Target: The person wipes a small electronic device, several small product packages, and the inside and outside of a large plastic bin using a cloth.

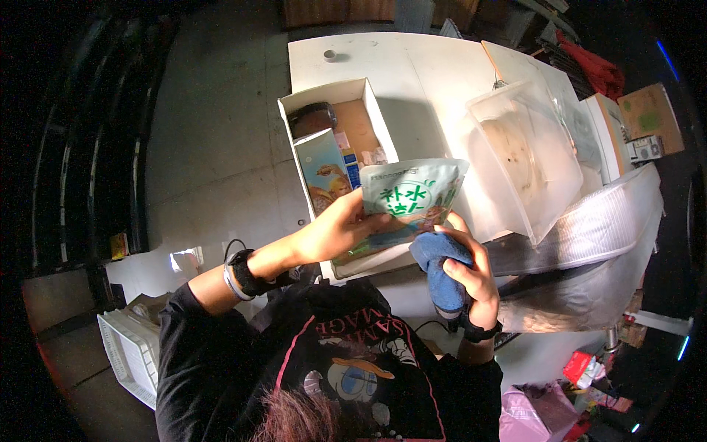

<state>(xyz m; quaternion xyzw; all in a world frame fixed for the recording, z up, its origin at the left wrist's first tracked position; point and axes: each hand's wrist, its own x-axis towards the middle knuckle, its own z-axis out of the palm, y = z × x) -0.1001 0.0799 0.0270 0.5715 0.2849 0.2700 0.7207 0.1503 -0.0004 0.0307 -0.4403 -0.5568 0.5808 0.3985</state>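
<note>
My left hand (339, 224) grips a pale green and white foil sachet (411, 179) by its side, with the thumb across its front. The sachet bears green writing and is held in front of an open white cardboard box (381, 119). In my right hand (480, 271) is a bunched blue cloth (444, 276); the fingers of that hand reach up to the sachet's lower right edge, and whether they pinch it is hard to tell. Inside the white box lie a blue illustrated carton (325, 166), a dark curved band (331, 113) and smaller packets.
Underneath is a white table (353, 63) with a small pale ring (330, 55) at its far side. To the right, a translucent plastic bin (530, 166) stands tilted near silvery padded sheeting (585, 237). A white plastic basket (127, 353) is at lower left.
</note>
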